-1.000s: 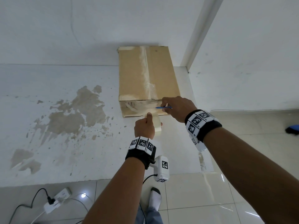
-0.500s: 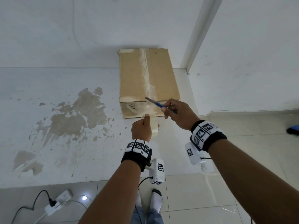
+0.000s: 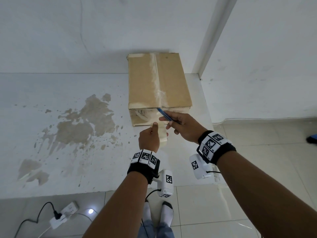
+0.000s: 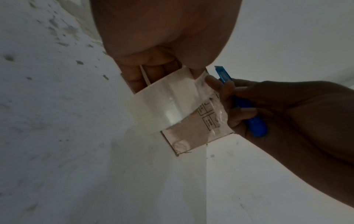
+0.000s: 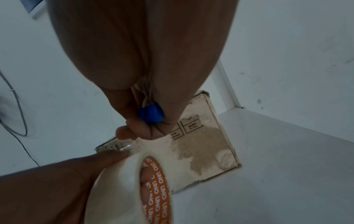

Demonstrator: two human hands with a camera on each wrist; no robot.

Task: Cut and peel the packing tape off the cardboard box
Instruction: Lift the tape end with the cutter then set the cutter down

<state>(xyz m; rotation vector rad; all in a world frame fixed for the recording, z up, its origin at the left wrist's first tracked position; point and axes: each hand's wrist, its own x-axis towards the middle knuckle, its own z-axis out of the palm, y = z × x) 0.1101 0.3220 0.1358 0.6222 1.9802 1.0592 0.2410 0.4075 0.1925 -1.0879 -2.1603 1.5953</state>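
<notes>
A brown cardboard box [image 3: 171, 83] stands on a white platform against the wall, with clear packing tape [image 3: 155, 78] along its top seam and over the front face. My left hand [image 3: 148, 138] grips a roll of clear tape [image 3: 163, 136] just in front of the box; its fingers pass through the orange core [image 5: 155, 178]. My right hand [image 3: 183, 127] holds a blue utility knife [image 3: 163, 113] whose tip points up-left at the box's front top edge. In the left wrist view the knife [image 4: 241, 104] is beside the roll [image 4: 162, 103].
A large brown stain [image 3: 82, 124] marks the platform left of the box. A white pillar [image 3: 211, 40] and wall close in on the box's right. On the tiled floor lie a power strip [image 3: 63, 215] with cables, and my socked feet [image 3: 159, 213].
My right hand has lifted off the box's front face and drawn back, turning the knife from flat to pointing up-left. The left hand with the roll has moved slightly nearer to me.
</notes>
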